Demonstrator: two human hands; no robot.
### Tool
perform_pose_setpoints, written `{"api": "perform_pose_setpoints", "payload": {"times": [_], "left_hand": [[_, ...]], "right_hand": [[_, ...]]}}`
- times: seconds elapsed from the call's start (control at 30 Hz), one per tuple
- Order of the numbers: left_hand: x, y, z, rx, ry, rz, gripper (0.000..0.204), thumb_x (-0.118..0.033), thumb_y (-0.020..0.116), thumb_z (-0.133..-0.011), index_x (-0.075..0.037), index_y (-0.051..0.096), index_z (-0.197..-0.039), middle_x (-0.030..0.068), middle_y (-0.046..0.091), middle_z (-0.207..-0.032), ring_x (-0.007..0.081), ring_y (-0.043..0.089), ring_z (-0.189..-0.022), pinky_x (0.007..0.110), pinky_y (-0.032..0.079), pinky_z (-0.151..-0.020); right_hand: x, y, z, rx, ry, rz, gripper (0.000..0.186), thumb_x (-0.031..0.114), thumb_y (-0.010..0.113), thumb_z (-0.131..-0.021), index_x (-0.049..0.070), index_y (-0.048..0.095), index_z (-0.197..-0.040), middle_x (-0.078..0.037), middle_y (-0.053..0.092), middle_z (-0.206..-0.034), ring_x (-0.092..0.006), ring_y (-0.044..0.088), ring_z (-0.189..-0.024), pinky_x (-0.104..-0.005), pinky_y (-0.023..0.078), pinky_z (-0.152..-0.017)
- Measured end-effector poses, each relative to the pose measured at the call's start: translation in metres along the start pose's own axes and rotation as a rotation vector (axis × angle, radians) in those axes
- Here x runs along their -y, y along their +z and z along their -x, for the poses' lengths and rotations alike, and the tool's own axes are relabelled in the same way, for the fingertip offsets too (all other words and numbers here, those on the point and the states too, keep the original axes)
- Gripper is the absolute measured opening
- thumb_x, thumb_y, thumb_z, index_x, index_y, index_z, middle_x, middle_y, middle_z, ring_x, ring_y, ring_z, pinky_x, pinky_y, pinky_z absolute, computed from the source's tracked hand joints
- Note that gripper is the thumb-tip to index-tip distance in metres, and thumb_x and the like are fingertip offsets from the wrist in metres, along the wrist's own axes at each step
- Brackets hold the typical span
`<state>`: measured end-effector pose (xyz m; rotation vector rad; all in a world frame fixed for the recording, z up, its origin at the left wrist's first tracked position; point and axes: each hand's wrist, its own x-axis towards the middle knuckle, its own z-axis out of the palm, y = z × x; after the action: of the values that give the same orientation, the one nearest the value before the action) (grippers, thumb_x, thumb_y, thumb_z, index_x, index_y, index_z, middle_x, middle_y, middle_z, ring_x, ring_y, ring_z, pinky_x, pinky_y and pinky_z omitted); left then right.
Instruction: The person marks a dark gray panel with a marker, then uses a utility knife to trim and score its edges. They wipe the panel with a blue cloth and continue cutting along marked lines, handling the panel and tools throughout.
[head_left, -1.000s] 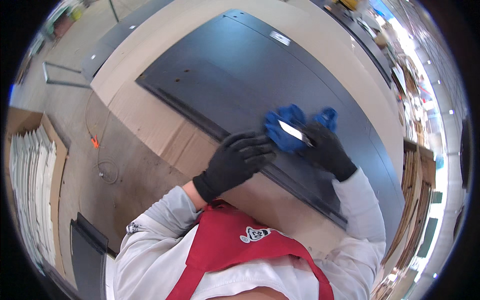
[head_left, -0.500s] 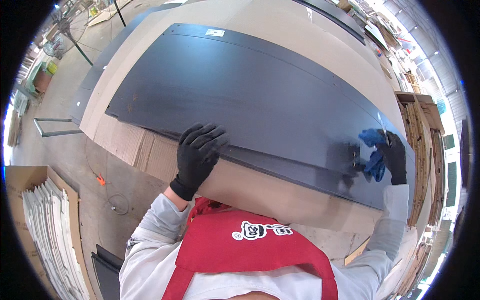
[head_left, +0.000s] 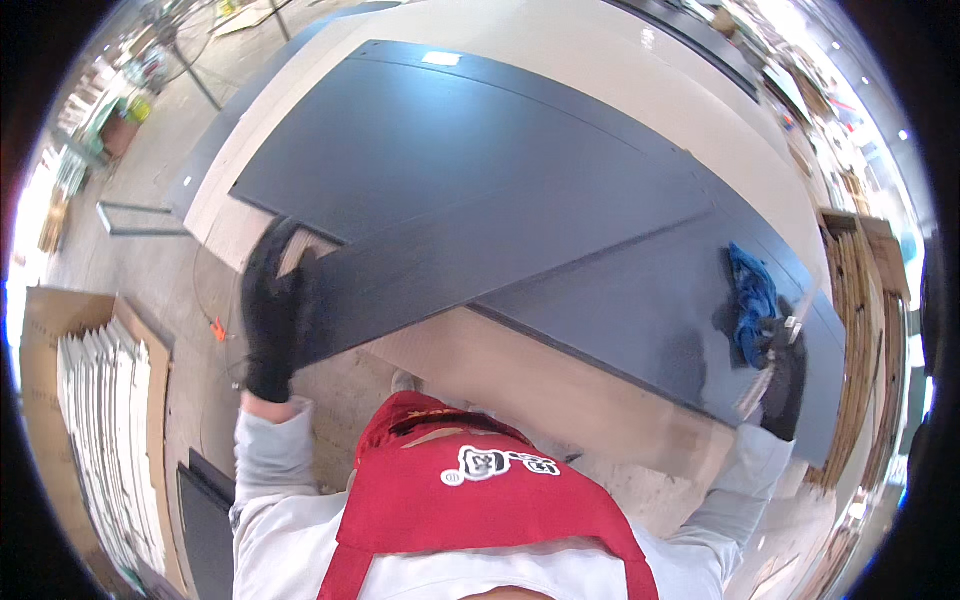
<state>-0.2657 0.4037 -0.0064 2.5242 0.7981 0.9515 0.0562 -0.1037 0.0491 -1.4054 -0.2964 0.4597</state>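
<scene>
A wide dark panel (head_left: 400, 140) lies flat on a cardboard-covered stack. Across it, a narrower dark panel (head_left: 440, 265) rests at a slant, its left end sticking out past the front edge. My left hand (head_left: 275, 310), in a black glove, grips that left end, fingers bent over the edge. At the right side my right hand (head_left: 785, 380), also gloved in black, is closed on a crumpled blue cloth (head_left: 752, 300) above the wide panel. A thin silvery thing (head_left: 790, 327) shows at its fingers, too blurred to name.
Cardboard (head_left: 560, 375) shows under the panels along the front. At the lower left stands a carton (head_left: 150, 350) of upright white strips, with dark boards (head_left: 205, 520) beside it. Stacked brown boards (head_left: 850, 340) stand at the right. A metal tube frame (head_left: 140, 225) juts out at the left.
My left hand has moved left and taken hold of the narrower panel, which has swung to a slant with its left end toward me. My right hand has moved slightly lower with the cloth.
</scene>
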Motion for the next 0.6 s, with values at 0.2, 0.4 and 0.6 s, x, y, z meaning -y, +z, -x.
{"api": "perform_pose_setpoints", "payload": {"times": [0.2,0.4,0.6], "left_hand": [[0.054,-0.036,0.008,0.61,-0.472,0.444,0.037,-0.031,0.055,-0.092,-0.001,0.061,-0.111,0.0075,0.065,-0.086,0.0167,0.062,-0.077,0.028,0.05,-0.066],[0.042,-0.018,0.008,0.882,-0.548,0.784,0.041,-0.03,0.063,-0.084,0.001,0.061,-0.11,0.0063,0.064,-0.085,0.0122,0.058,-0.066,0.025,0.046,-0.049],[0.019,0.005,0.041,1.045,-0.461,1.152,0.049,-0.039,0.052,-0.091,0.0,0.052,-0.121,0.0053,0.06,-0.094,0.0119,0.056,-0.077,0.026,0.049,-0.064]], "right_hand": [[-0.064,0.111,0.11,-0.044,0.174,0.022,0.053,0.049,0.052,-0.09,0.001,0.058,-0.11,-0.006,0.063,-0.072,-0.0141,0.058,-0.057,-0.0259,0.044,-0.049],[-0.173,0.228,0.197,0.272,0.574,0.456,0.04,0.036,0.051,-0.095,0.0,0.065,-0.085,-0.006,0.063,-0.069,-0.0144,0.059,-0.066,-0.028,0.046,-0.058],[-0.291,0.235,0.349,0.27,0.84,0.859,0.061,0.06,0.037,-0.091,0.009,0.068,-0.103,-0.019,0.068,-0.096,-0.0317,0.064,-0.092,-0.0437,0.046,-0.083]]}}
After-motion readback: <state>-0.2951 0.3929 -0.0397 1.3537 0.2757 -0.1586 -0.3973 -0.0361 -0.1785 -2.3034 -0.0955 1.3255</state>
